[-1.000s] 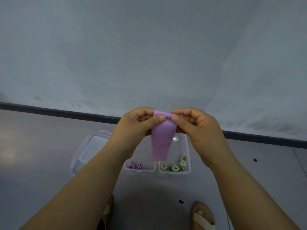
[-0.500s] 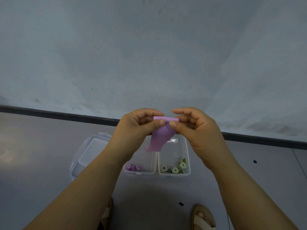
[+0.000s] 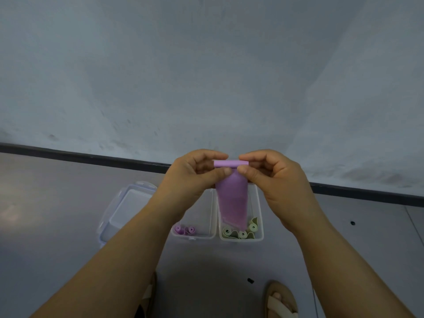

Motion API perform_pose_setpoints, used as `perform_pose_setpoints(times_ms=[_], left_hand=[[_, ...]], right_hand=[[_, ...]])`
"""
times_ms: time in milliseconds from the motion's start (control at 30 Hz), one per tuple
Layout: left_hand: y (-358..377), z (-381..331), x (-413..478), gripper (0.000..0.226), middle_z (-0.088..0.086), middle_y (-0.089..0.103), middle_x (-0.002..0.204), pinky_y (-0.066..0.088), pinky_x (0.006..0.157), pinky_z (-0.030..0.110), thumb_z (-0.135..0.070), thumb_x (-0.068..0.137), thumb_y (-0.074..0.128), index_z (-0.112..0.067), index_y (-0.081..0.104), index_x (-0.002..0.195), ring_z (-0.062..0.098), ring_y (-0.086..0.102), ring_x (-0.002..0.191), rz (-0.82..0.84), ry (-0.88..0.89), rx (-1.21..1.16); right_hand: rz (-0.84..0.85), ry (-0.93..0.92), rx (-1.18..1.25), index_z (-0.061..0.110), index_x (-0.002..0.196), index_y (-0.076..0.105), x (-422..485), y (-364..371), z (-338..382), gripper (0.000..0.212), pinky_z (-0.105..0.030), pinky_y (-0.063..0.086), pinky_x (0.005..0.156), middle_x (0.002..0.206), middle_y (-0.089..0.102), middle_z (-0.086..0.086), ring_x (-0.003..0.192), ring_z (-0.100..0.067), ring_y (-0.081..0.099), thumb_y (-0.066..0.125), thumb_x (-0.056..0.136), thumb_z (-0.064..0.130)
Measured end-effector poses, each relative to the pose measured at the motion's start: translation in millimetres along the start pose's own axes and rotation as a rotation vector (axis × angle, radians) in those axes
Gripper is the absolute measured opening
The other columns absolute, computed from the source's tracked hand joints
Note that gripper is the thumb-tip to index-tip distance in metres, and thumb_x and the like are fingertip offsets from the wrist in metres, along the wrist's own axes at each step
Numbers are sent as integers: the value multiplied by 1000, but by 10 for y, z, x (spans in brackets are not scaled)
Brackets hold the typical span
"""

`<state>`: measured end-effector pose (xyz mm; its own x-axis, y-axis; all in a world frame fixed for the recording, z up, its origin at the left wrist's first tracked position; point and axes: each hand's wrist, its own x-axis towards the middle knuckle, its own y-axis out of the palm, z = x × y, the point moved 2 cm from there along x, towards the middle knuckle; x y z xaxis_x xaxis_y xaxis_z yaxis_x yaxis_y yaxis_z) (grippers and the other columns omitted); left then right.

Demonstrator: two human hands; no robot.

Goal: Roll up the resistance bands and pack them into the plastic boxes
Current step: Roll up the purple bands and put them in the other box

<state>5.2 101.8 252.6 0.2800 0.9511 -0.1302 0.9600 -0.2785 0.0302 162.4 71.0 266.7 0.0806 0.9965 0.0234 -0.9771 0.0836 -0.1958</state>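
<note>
Since a second ago the purple band (image 3: 232, 200) got a proper rolled tube at its top edge; before it was just a pinched fold. The free tail hangs straight down again after flicking left half a second back.

Head view, only one: my left hand (image 3: 195, 177) and right hand (image 3: 273, 177) are both closed on the roll, thumb and fingers pinching each end, held up in front of me above the floor. The tail dangles over the right box (image 3: 258, 235), which has green rolls (image 3: 238, 232) in it. The left box (image 3: 213, 235) holds two purple rolls (image 3: 184, 229). A lid (image 3: 124, 203) lies left of the boxes.

My read: rolling started, most of the band's length still unrolled. It should go in the left box with the other purples.
</note>
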Motion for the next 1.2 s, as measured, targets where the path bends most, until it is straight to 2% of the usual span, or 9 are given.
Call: perform_pose_setpoints(times_ms=[100, 167, 300, 467, 567, 767, 933, 1067, 1200], left_hand=[[11, -9, 1, 24, 4, 74, 85, 58, 75, 29, -23, 70, 69, -16, 68, 93, 16, 69, 81, 8, -11, 16], [3, -4, 14, 15, 2, 73, 82, 57, 71, 26, -16, 77, 69, -15, 69, 92, 13, 69, 77, -13, -1, 34], [-17, 24, 24, 14, 2, 72, 85, 56, 72, 25, -12, 77, 70, -18, 69, 89, 14, 67, 80, -43, 22, 61], [-28, 17, 17, 21, -5, 72, 81, 55, 72, 22, -22, 66, 72, -21, 69, 86, 11, 66, 80, -52, 42, 38], [-25, 0, 16, 17, -8, 72, 78, 54, 70, 19, -15, 69, 72, -20, 68, 86, 8, 67, 78, -44, 47, 30], [-16, 0, 11, 23, -5, 72, 81, 54, 72, 20, -4, 75, 70, -20, 67, 90, 9, 67, 80, -36, 46, 16], [7, 11, -4, 31, 6, 73, 89, 57, 79, 32, -26, 66, 70, -15, 67, 95, 19, 69, 86, 18, -25, 16], [3, 4, 6, 33, 3, 73, 84, 57, 74, 29, -31, 66, 68, -13, 69, 94, 14, 68, 79, 1, -27, 37], [-15, 27, 13, 17, 2, 72, 86, 54, 73, 22, -19, 73, 70, -18, 68, 90, 12, 66, 81, -16, -5, 55]], right_hand=[[-6, -19, -18, 31, 84, 64, -2, -6, 2, 22, -12, 52, 72, 86, 67, 7, 79, -2, 63, 67, 80, 10], [-1, -27, -28, 32, 83, 63, 0, -1, 5, 25, -12, 52, 71, 84, 67, 10, 77, -1, 63, 67, 80, 7], [31, -23, -30, 31, 85, 63, -3, 13, 4, 27, -13, 52, 73, 87, 67, 7, 78, -2, 64, 67, 80, 5], [53, 66, 12, 36, 93, 61, 7, 12, -56, 16, -21, 54, 82, 97, 67, 3, 90, -7, 64, 65, 82, 25], [100, 59, -43, 36, 94, 62, 1, 29, -59, 10, -13, 50, 78, 94, 66, 12, 89, 1, 62, 58, 85, 34], [77, 11, -74, 33, 87, 62, 10, 19, -33, 13, -10, 50, 72, 87, 65, 13, 81, 0, 62, 59, 87, 21], [58, -10, -46, 36, 87, 62, 11, -3, -35, 19, -13, 52, 76, 89, 66, 13, 84, 1, 62, 62, 85, 17], [64, -13, -14, 33, 88, 62, 9, 6, -21, 22, -10, 51, 73, 89, 66, 13, 81, 4, 62, 64, 83, 12], [82, -20, -26, 34, 87, 62, 4, 12, -18, 27, -10, 50, 73, 89, 66, 15, 83, 2, 63, 65, 82, 8]])
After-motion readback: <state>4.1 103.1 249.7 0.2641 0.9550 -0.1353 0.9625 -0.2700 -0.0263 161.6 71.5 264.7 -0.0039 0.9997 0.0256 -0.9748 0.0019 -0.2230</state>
